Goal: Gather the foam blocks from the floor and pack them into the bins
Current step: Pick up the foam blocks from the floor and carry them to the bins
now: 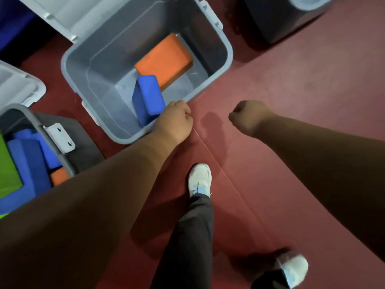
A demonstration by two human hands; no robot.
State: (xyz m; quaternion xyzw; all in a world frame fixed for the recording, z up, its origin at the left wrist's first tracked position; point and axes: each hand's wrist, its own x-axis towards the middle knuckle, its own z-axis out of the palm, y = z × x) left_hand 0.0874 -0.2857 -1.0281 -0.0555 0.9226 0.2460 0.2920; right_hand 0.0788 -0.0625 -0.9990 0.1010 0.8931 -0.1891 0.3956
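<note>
The rectangular orange foam block (164, 59) lies flat on the bottom of the large open grey plastic bin (227, 49), its top face and one long edge showing. The rectangular blue foam block (145, 99) stands tilted in the same bin. Its upper end leans over the near corner of the orange block and its lower end rests against the bin's near wall.

The left hand (175, 122) lies knuckles-up over the bin's near rim, covering the lower right corner of the blue block. Its fingers curl under and out of sight, so whether it grips the block or only touches it cannot be told. The right hand (248, 117) is balled into a fist over the dark red floor (291, 101). Only its back shows, with nothing visible in it.

A second grey bin (31, 119), cut off by the picture's left edge, holds several blue foam pieces (29, 155), a small orange piece (59, 177) and a green slab (8, 170); their full shapes are hidden. A third, dark container (277, 21) at the far right is blurred.

The blue block sits just ahead and to the left of the left hand, in contact with it. The orange block lies further ahead of that hand, clear of it. Both blocks are well apart from the right hand, which is beside the left hand with bare floor between them.
</note>
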